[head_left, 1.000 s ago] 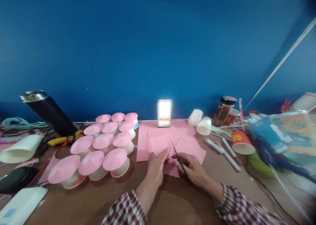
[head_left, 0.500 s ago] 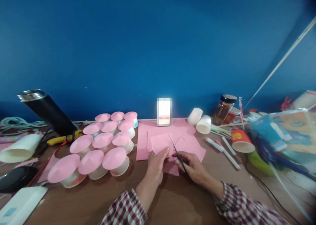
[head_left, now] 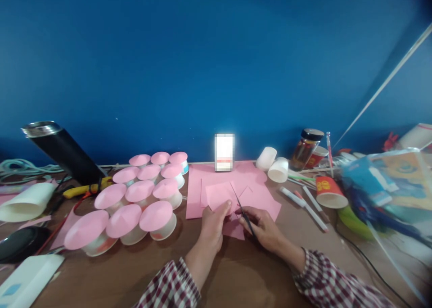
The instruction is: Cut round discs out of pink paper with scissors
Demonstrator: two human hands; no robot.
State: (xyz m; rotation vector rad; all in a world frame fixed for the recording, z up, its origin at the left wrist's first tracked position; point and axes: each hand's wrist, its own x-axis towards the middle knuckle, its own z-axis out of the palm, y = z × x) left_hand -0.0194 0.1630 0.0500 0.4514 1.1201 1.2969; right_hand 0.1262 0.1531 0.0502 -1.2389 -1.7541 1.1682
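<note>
My left hand [head_left: 212, 224] pinches the pink sheet [head_left: 220, 195] over the tabletop [head_left: 236, 276]; my right grip clasps scissors [head_left: 243, 211] partway through it. Twelve pink-capped cups [head_left: 135, 197] look finished, while this cut looks unfinished.

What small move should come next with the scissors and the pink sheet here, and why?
Probably close the scissors for another short snip. The right hand holds them with the blades partly into the pink sheet, while the left hand pinches that sheet at its near edge, keeping it steady.
</note>
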